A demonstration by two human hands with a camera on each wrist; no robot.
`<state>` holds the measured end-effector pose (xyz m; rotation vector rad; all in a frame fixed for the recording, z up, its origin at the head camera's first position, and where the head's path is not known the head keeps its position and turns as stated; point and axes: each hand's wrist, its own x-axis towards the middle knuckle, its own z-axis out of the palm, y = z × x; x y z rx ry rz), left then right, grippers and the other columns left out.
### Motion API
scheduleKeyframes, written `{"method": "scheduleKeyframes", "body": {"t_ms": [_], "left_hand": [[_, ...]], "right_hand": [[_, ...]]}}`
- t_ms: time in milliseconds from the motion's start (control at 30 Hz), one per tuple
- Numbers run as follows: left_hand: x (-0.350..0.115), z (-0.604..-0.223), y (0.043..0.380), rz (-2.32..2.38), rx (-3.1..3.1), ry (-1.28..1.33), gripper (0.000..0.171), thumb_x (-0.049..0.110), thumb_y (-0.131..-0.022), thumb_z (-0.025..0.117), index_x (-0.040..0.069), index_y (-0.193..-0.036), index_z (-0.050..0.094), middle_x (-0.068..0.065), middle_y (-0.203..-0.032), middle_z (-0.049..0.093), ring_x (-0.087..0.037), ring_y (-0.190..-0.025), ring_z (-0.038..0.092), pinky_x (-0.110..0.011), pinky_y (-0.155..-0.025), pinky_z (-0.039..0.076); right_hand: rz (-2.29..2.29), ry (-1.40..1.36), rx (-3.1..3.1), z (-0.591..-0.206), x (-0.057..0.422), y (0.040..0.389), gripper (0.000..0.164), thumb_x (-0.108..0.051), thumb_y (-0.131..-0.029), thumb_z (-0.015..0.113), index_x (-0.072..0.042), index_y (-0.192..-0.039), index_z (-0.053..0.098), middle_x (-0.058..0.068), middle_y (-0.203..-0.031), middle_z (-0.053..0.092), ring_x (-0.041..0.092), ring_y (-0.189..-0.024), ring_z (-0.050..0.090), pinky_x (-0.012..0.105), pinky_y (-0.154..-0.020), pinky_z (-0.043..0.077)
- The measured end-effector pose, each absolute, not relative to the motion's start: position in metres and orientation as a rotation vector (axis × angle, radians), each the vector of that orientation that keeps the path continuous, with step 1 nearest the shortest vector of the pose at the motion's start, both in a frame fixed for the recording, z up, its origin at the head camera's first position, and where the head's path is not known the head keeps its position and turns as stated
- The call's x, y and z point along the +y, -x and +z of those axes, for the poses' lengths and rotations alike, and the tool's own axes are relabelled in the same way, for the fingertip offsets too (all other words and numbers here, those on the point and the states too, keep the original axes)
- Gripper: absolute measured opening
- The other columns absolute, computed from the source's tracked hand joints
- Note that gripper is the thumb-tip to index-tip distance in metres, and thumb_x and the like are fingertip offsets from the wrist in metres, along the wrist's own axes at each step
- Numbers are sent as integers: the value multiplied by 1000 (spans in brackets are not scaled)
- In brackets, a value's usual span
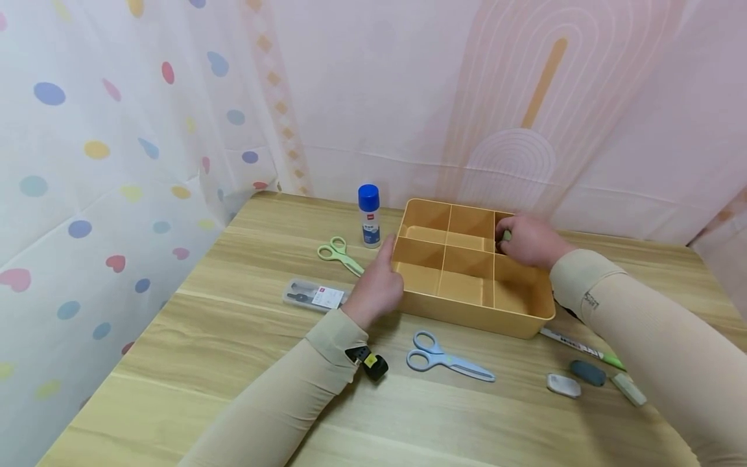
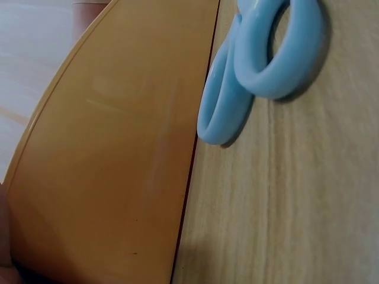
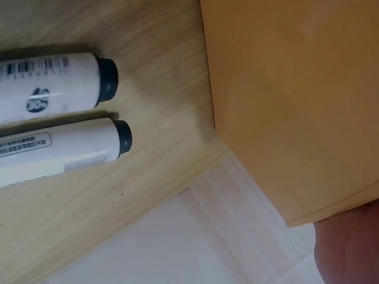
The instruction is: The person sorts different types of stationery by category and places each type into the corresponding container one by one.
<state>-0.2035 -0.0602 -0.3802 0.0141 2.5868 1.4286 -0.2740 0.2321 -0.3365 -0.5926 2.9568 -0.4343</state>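
Pinching a small green object [image 1: 507, 235] in my right hand [image 1: 532, 241], within the box [image 1: 467, 311]; box's long axis runs leftward toward my left hand [image 1: 377, 287], touching there, finger curl unclear.

Both arms extended forward in beige sleeves; left arm [image 1: 280, 402] slanted up-right, right arm [image 1: 653, 344] up-left. On the left hand [image 1: 376, 290], one digit pointed straight ahead. The right hand [image 1: 532, 241] had knuckles up, fingers curled, pinching.

Head view facing forward and down, wrist views close up, all sharing orange box [image 1: 467, 314]
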Motion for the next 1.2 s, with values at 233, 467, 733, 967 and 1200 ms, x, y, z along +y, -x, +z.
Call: {"method": "scheduleKeyframes", "body": {"t_ms": [233, 467, 733, 967, 1200], "left_hand": [[-60, -381, 201, 1429, 2596, -55, 86, -4, -98, 39, 32, -171, 11, -2, -175, 28, -31, -156, 38, -52, -125, 37], [-61, -380, 201, 1400, 2622, -56, 86, -4, -98, 38, 32, -171, 11, 1, -176, 25, -31, -157, 35, -52, -129, 30], [-62, -380, 201, 1384, 2631, -49, 82, -2, -100, 38, 31, -171, 12, 1, -176, 25, -31, -157, 35, -53, -128, 31], [-63, -380, 202, 1381, 2648, -57, 83, -2, -100, 39, 31, -171, 13, 0, -175, 26, -31, -156, 37, -53, -128, 32], [-62, -380, 200, 1401, 2627, -46, 83, -2, -99, 39, 32, -171, 13, 1, -176, 26, -31, -155, 38, -54, -125, 37]], "right_hand": [[-356, 542, 2929, -339, 231, 279, 20, -10, -93, 59, -2, -106, 72, 18, -102, 76, 39, -103, 65, 57, -97, 52], [-308, 568, 2909, -339, 227, 282, 25, -10, -90, 59, -1, -110, 73, 14, -98, 78, 34, -98, 67, 57, -100, 53], [-266, 599, 2887, -336, 225, 284, 28, -8, -88, 58, -2, -109, 75, 11, -91, 76, 28, -87, 65, 54, -92, 56], [-278, 590, 2872, -335, 224, 286, 20, -9, -86, 58, -5, -98, 74, 7, -80, 71, 25, -78, 60, 43, -77, 55], [-279, 571, 2841, -336, 225, 288, 15, -10, -87, 59, -4, -94, 71, 3, -73, 64, 23, -73, 57, 34, -69, 48]]}}
